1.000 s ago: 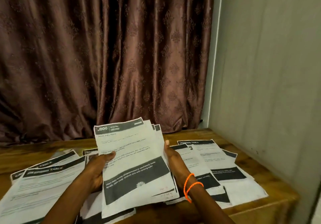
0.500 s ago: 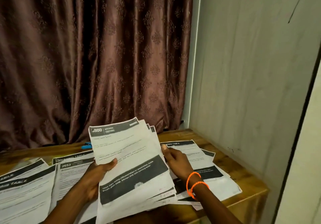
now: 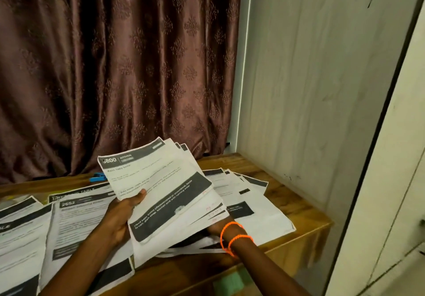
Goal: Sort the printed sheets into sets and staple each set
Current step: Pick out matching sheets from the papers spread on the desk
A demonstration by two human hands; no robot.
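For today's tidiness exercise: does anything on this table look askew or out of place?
Yes. The stack gripped by the left hand is fanned, its corners out of line. The pile on the table at right is splayed unevenly too. The right hand is mostly hidden under the stack.

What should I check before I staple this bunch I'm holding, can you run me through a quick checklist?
1. Bunch held firmly: ok, left hand grips the held sheets, thumb on top.
2. Edges squared: not ok, the sheets are fanned at top and bottom corners.
3. All sheets from one set: cannot tell, only the top page's 3800 Kitchen header shows.
4. Right hand free for the stapler: not ok, it is under the bunch.
5. Stapler within reach: cannot tell, a blue object lies by the curtain, partly hidden.
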